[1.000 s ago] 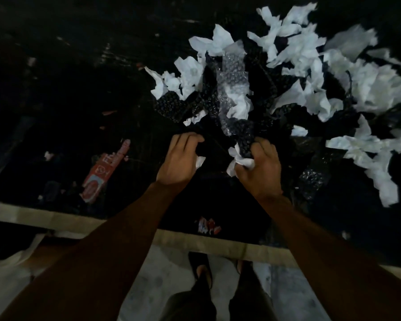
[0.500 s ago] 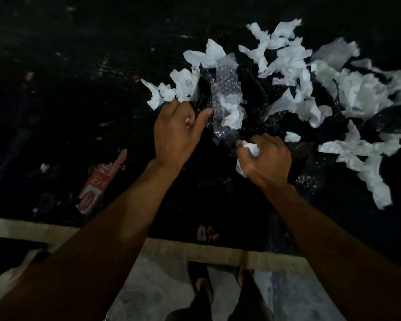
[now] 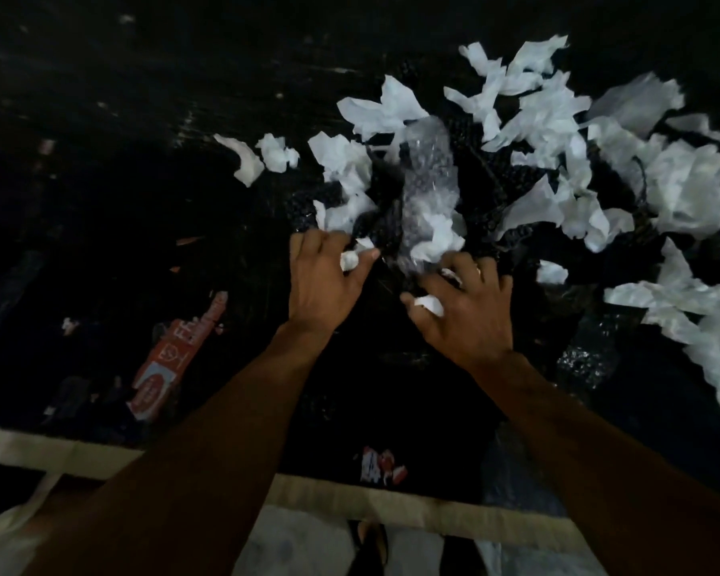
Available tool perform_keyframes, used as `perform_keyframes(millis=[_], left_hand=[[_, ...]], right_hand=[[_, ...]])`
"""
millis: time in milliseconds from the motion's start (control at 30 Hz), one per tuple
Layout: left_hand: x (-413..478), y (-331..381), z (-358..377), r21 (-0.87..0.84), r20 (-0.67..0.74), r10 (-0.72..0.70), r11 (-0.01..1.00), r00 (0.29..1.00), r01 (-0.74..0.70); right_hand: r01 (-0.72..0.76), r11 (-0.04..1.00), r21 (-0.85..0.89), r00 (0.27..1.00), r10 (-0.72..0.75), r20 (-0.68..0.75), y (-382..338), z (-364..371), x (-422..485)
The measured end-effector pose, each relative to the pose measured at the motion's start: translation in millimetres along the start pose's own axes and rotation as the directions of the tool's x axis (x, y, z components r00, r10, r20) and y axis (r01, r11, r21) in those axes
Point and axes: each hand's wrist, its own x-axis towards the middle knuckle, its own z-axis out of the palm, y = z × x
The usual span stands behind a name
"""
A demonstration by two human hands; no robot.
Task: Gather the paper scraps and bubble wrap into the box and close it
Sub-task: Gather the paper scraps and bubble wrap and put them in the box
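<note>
The torn white paper scraps (image 3: pixel 558 130) lie scattered over the dark worktop (image 3: pixel 142 118) ahead of both hands and spreading well out to the person's right, with a strip of clear bubble wrap (image 3: pixel 429 176) standing out among them, its long axis running away from the person and its near end just between the two hands. The left hand (image 3: pixel 323 288) has its fingers (image 3: pixel 308 247) curled, thumb and forefinger pinched on a small crumpled white paper wad (image 3: pixel 348 259); more scraps touch its fingertips on the far side. The right hand (image 3: pixel 466 309) is half closed over another small white scrap (image 3: pixel 429 304) tucked under the thumb, its fingers resting at the near edge of the heap. Both hands are about equally near the bubble wrap, but the bulk of the paper lies to the right, so the right hand looks better placed for the wider sweep. The box itself cannot be made out with certainty: a pale cardboard edge (image 3: pixel 350 503) runs across the bottom of the view, and it may be a flap or wall, but the dark surface hides which. A red printed packet (image 3: pixel 175 359) lies to the left, apart from the scraps. Darker bubble wrap beneath the paper is hard to trace in this light.
</note>
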Motion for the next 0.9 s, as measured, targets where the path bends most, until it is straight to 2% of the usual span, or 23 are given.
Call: perform_keyframes(millis=[67, 167, 333, 433, 533, 600, 667, 767, 900], left_hand=[[-1, 0, -2, -0.005, -0.043, -0.018, 1.0, 0.999, 0.018], [0, 5, -6, -0.075, -0.006, 0.003, 0.997, 1.0, -0.004], [-6, 17, -17, -0.078, 0.073, 0.017, 0.997, 0.997, -0.011], [-6, 9, -12, 0.014, 0.052, 0.097, 0.995, 0.994, -0.098], [-7, 7, -11, -0.027, 0.012, 0.063, 0.998, 0.998, -0.062], [-8, 8, -12, -0.041, 0.063, 0.086, 0.996, 0.994, -0.083], [-8, 10, -15, -0.051, 0.134, 0.117, 0.992, 0.984, -0.111], [-9, 12, -18, -0.083, 0.18, 0.14, 0.988, 0.974, -0.127], [-8, 7, -10, 0.111, 0.145, 0.178, 0.975, 0.973, -0.195]], right_hand=[[0.043, 0.999, 0.003, 0.999, -0.043, -0.02, 0, 1, 1], [0.067, 0.996, 0.062, 0.997, -0.069, 0.027, 0, -3, 3], [-0.191, 0.965, 0.182, 0.978, 0.171, 0.119, -4, -9, 7], [-0.207, 0.974, 0.088, 0.976, 0.199, 0.087, -3, -1, 9], [-0.205, 0.975, 0.083, 0.978, 0.207, -0.011, 0, 2, 7], [-0.148, 0.986, 0.072, 0.988, 0.151, -0.039, 1, 1, 7], [-0.074, 0.996, 0.059, 0.997, 0.074, -0.007, 1, -1, 12], [-0.107, 0.99, 0.093, 0.994, 0.103, 0.049, -4, -5, 16], [-0.142, 0.99, -0.015, 0.983, 0.142, 0.117, -4, 0, 15]])
